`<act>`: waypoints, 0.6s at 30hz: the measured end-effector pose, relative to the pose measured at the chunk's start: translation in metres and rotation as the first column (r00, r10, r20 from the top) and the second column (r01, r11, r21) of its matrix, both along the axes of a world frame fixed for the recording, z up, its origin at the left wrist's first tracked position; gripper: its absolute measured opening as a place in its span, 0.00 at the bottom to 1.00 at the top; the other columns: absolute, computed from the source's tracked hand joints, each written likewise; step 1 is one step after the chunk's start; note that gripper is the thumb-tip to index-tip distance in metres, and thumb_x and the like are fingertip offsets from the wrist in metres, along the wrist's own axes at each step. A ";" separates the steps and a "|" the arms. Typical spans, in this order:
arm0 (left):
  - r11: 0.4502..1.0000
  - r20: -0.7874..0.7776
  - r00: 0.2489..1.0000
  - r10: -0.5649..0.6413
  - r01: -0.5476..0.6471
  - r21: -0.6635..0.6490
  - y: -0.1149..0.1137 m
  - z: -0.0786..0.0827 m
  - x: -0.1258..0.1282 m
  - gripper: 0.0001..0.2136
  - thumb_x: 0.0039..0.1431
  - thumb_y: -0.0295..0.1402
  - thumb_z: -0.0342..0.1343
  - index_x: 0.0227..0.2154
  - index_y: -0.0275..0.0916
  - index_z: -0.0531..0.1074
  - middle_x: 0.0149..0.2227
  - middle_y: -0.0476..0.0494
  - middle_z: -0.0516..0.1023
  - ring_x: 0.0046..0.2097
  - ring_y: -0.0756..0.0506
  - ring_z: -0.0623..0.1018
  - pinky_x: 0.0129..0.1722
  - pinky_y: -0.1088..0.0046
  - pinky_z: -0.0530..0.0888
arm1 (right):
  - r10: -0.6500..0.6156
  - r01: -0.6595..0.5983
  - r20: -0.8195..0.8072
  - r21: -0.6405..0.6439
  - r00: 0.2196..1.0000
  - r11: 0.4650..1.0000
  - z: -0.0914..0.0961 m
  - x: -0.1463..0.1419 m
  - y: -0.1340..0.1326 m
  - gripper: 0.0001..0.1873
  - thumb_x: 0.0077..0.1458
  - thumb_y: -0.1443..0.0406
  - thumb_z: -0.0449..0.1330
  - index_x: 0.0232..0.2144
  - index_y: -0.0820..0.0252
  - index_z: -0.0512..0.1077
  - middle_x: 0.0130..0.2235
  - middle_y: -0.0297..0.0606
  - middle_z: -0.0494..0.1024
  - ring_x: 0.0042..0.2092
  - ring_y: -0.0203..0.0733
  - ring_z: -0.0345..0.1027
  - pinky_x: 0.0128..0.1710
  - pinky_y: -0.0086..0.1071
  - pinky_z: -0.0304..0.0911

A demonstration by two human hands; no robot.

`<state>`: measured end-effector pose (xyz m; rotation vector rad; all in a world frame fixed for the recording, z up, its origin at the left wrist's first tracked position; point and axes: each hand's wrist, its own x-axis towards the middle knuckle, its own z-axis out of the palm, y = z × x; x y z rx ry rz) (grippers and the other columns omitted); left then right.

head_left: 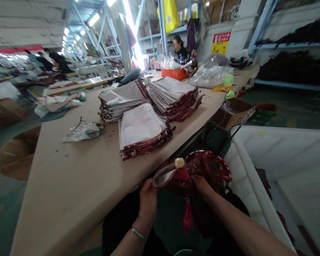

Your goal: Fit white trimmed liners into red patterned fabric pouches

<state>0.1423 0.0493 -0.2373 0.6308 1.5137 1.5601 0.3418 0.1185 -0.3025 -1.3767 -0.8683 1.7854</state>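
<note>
Red cloth (180,179) is gripped by left hand (148,195) and right hand (202,186) — poster (220,42) lettering blurred.

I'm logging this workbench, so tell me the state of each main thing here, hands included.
Patterned fabric: held in both hands, pale inner side partly showing
Left hand: closed on the fabric's pale-lined end
Right hand: closed on the fabric
Nearest cloth stack: piled, pale side up
White bin: open-topped, dark red pieces inside
Orange box: filled with clear plastic
</note>
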 end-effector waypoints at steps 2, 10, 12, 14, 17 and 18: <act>0.997 -0.020 0.998 -0.065 0.066 0.034 -0.003 0.002 -0.003 0.10 0.47 0.36 0.62 0.32 0.36 0.75 0.26 0.50 0.76 0.29 0.50 0.73 0.30 0.76 0.70 | 0.021 -0.022 0.015 0.117 1.000 0.993 0.010 0.009 0.001 0.22 0.46 0.54 0.65 0.42 0.57 0.75 0.46 0.39 0.78 0.54 0.48 0.67 0.56 0.41 0.59; 0.932 -0.415 0.896 -0.160 0.276 0.236 0.016 0.099 -0.001 0.06 0.54 0.36 0.58 0.29 0.38 0.74 0.25 0.50 0.75 0.28 0.51 0.72 0.29 0.76 0.70 | 0.185 -0.152 -0.006 0.541 0.983 0.827 0.133 0.009 0.028 0.14 0.44 0.56 0.67 0.31 0.58 0.76 0.31 0.32 0.79 0.33 0.40 0.73 0.40 0.34 0.68; 0.901 -0.514 0.850 -0.118 0.309 0.304 0.017 0.119 -0.005 0.06 0.56 0.34 0.56 0.33 0.38 0.74 0.28 0.49 0.77 0.29 0.51 0.73 0.31 0.76 0.71 | -0.058 0.118 -0.127 0.538 0.990 0.835 0.180 0.010 0.029 0.12 0.46 0.57 0.66 0.34 0.54 0.75 0.30 0.30 0.79 0.28 0.37 0.71 0.34 0.32 0.69; 0.888 -0.595 0.803 -0.028 0.293 0.354 0.019 0.131 -0.017 0.07 0.58 0.34 0.54 0.35 0.38 0.74 0.32 0.47 0.79 0.32 0.51 0.75 0.35 0.76 0.72 | -0.235 0.319 -0.238 0.430 0.943 0.845 0.225 0.018 0.028 0.11 0.48 0.55 0.63 0.35 0.51 0.74 0.27 0.30 0.78 0.22 0.35 0.67 0.24 0.31 0.67; 0.894 -0.707 0.691 0.150 0.211 0.396 0.027 0.136 -0.051 0.06 0.58 0.33 0.54 0.34 0.38 0.75 0.34 0.45 0.79 0.35 0.49 0.76 0.38 0.74 0.73 | -0.230 0.290 -0.211 0.323 0.950 0.901 0.260 0.038 0.028 0.10 0.46 0.53 0.62 0.26 0.51 0.74 0.19 0.31 0.73 0.15 0.35 0.60 0.14 0.31 0.60; 0.896 -0.755 0.628 0.188 0.205 0.394 0.031 0.135 -0.064 0.06 0.58 0.32 0.54 0.34 0.38 0.75 0.34 0.45 0.79 0.37 0.48 0.76 0.40 0.72 0.73 | -0.211 0.254 -0.152 0.380 0.966 0.889 0.257 0.045 0.029 0.09 0.44 0.54 0.64 0.24 0.51 0.73 0.18 0.32 0.72 0.15 0.36 0.61 0.13 0.31 0.59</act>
